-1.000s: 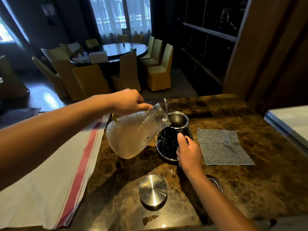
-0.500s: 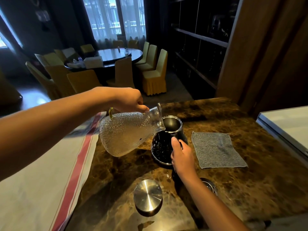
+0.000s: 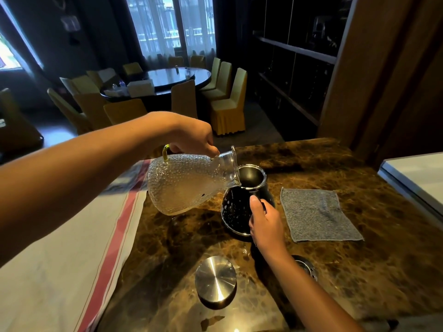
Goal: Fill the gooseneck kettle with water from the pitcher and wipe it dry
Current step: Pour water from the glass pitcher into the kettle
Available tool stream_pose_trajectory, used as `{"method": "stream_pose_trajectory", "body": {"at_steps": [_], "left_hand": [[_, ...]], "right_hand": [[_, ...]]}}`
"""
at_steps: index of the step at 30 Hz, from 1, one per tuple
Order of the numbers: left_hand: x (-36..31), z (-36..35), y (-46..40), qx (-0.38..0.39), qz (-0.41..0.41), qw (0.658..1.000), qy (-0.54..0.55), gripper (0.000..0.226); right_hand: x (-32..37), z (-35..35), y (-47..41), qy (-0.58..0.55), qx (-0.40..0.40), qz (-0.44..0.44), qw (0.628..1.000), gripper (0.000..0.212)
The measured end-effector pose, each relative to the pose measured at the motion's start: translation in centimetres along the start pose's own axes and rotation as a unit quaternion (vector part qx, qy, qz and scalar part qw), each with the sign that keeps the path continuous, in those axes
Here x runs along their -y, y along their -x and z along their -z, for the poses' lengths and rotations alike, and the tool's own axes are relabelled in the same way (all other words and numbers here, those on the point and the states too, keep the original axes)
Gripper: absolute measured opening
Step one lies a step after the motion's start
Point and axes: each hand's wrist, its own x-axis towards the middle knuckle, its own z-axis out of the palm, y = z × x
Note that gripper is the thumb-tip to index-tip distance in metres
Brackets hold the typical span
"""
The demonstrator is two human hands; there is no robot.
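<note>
Dark marble counter (image 3: 335, 271). Left hand (image 3: 191, 137) grips the handle of the tilted glass pitcher (image 3: 187, 185), its lip over the open mouth of the black gooseneck kettle (image 3: 242, 207). Right hand (image 3: 265, 224) is closed on the kettle's handle, hiding it; the spout is not discernible. Grey cloth (image 3: 316, 214) lies just beside; steel lid (image 3: 215, 281) nearer. No legible markings.

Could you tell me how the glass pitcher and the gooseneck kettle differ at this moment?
The glass pitcher is clear and dimpled; the gooseneck kettle is dark and glossy. The pitcher is held tilted in the air by the left hand, while the kettle stands upright on the marble counter, steadied by the right hand. The pitcher's mouth points sideways and down into the kettle's mouth, which faces upward. Both have wide bases and narrower necks.
</note>
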Motion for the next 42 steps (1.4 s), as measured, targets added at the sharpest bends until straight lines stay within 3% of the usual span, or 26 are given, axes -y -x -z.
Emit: {"method": "stream_pose_trajectory", "body": {"at_steps": [26, 32, 42], "left_hand": [[-1.5, 1.9, -2.3, 0.053, 0.033, 0.996, -0.057, 0.06], [-1.4, 2.1, -2.7, 0.059, 0.034, 0.997, -0.048, 0.046], [-1.8, 2.4, -2.7, 0.055, 0.038, 0.997, -0.038, 0.043]], "right_hand": [[0.2, -0.1, 0.2, -0.009, -0.005, 0.008, 1.0, 0.049], [0.5, -0.1, 0.3, -0.015, 0.003, 0.006, 1.0, 0.045], [0.5, 0.0, 0.4, 0.002, -0.003, 0.007, 1.0, 0.047]]}}
